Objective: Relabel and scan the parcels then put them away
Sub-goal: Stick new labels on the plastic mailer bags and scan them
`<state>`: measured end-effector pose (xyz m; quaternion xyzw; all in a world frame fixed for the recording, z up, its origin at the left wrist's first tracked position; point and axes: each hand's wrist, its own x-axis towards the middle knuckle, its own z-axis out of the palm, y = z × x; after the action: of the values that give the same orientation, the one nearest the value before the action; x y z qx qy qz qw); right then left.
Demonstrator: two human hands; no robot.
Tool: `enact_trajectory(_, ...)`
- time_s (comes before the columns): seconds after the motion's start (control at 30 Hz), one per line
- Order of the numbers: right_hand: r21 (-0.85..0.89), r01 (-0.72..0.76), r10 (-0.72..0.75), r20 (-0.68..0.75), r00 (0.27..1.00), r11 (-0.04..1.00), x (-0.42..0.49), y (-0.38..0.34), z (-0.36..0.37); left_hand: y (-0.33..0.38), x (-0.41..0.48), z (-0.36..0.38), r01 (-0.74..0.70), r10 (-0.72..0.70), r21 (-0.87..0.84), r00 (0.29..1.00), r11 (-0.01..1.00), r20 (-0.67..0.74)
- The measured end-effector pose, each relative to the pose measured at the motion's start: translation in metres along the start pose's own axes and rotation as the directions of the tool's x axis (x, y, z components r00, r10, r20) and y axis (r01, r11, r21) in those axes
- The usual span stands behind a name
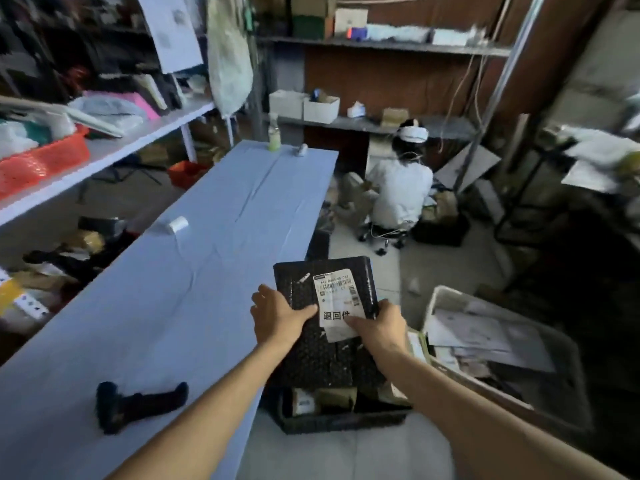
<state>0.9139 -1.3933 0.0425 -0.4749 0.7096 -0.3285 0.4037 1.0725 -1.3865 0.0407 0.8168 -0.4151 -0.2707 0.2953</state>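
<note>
Head view looked down on both hands holding one parcel point(318, 358) in the air, just off the tabletop's point(173, 306) right edge and over a black crate point(346, 422) of other packages. The left hand point(277, 317) gripped the parcel's left edge, thumb laid across the black bubble wrap. The right hand point(377, 327) clasped the right edge, its thumb pressed on the lower part of the white label point(337, 296). Whether that thumb was peeling or only steadying, I could not tell.

To my eye the step was getting this parcel onto the tabletop for relabelling. Doing it well would mean setting it flat, label up, to the left of the hands and close to the scanner point(138, 405), which lay left of the left hand, nearer the person's body. The wrap looked soft, so one hand ought to pin it while the other worked the label. A new label should cover the old barcode squarely, without creases, or the scan might fail.
</note>
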Motion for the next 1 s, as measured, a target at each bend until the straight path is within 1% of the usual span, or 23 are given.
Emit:
enact_trajectory(0.07,-0.008,-0.03,0.029,-0.044,0.999,1.0,0.005,0.012,-0.024,0.017,-0.008,0.021,-0.012,0.011,0.023,0.999,1.0,0.049)
enact_trajectory(0.17,0.052,-0.033,0.038,-0.085,0.996,0.998,0.016,0.028,-0.058,0.041,-0.014,0.051,-0.067,0.061,0.07,0.994,0.995,0.088)
enact_trajectory(0.33,0.094,-0.058,0.069,-0.12,0.99,0.994,0.052,0.054,-0.087,0.07,-0.013,0.096,-0.111,0.096,0.119,0.988,0.987,0.12)
enact_trajectory(0.47,0.101,-0.097,0.107,-0.097,0.989,0.99,0.091,0.055,-0.083,0.083,0.014,0.117,-0.1,0.086,0.136,0.991,0.986,0.102)
enact_trajectory(0.67,0.12,-0.116,0.126,-0.083,0.988,0.986,0.175,0.045,-0.061,0.095,0.101,0.155,-0.073,0.053,0.14,0.988,0.987,0.146)
enact_trajectory(0.8,0.078,-0.153,0.158,-0.067,0.985,0.985,0.219,0.052,-0.05,0.098,0.139,0.182,-0.034,0.009,0.126,0.981,0.991,0.193)
enact_trajectory(0.87,0.069,-0.181,0.184,-0.035,0.982,0.981,0.237,0.058,-0.046,0.098,0.149,0.194,-0.032,0.004,0.14,0.981,0.99,0.195)
enact_trajectory(1.0,0.138,-0.255,0.253,0.033,0.967,0.957,0.268,0.084,-0.039,0.093,0.163,0.218,-0.044,-0.001,0.204,0.976,0.978,0.218)
